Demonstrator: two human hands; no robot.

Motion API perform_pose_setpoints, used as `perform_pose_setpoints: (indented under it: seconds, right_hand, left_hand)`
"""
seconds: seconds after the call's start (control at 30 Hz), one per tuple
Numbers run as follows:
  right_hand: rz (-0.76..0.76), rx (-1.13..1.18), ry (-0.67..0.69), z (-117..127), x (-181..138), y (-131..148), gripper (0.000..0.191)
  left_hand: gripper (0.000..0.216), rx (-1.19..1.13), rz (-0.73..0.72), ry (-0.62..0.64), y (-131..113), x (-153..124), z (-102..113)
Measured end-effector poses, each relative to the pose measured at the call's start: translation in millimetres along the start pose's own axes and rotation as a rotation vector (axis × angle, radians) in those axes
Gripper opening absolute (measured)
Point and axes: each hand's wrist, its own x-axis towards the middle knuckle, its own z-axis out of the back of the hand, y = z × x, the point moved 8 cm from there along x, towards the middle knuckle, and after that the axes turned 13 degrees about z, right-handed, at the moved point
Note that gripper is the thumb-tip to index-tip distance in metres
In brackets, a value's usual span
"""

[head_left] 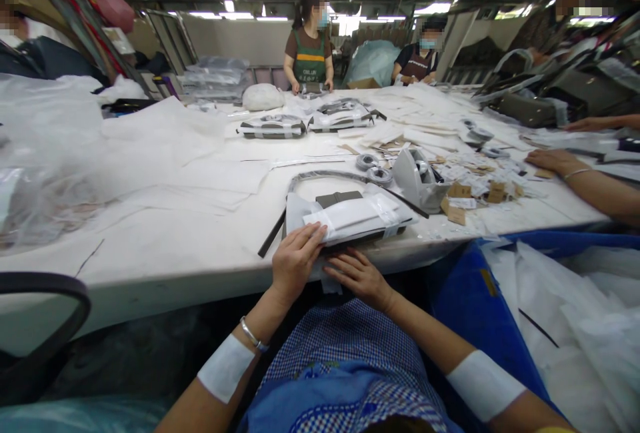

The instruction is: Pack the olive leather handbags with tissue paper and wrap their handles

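Well, the wrapped bag (367, 218) lies on the white table (200, 239), at the near edge just in front of me. My left hand (296, 256) rests on its white paper (340, 214), fingers close together; my right hand (364, 277) has its fingers slightly apart by the lower front edge, and I can't tell whether either thumb pinches anything. I'd judge it light, rather soft and slick, best held by the body's two ends, not the looped handle (325, 175).

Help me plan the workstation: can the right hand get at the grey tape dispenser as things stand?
Probably yes: the right hand could pass right of the wrapped handbag; only a dark strap lies before the tape dispenser.
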Motion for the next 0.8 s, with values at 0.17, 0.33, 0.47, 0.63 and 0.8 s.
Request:
perform_pose_setpoints:
  seconds: [0.17, 0.33, 0.47, 0.63, 0.8]
  right_hand:
    - [-0.004, 0.110, -0.181, 13, 27, -5, 0.026]
    - [-0.135, 0.202, -0.225, 30, 31, -1, 0.035]
    - [-0.205, 0.234, -0.222, 39, 26, 9, 0.037]
    - [-0.179, 0.199, -0.184, 55, 35, 8, 0.032]
    - [-0.146, 0.144, -0.149, 76, 63, -18, 0.022]
  left_hand:
    - [0.042, -0.022, 0.018, 0.028, 2, -2, -4]
    - [0.040, -0.012, 0.021, -0.017, 2, -5, -6]
    - [0.038, -0.014, 0.011, -0.035, 2, -6, -5]
    - [0.041, -0.004, -0.010, -0.028, 4, -8, -7]
    - [0.044, 0.042, -0.016, -0.046, 5, -10, -9]
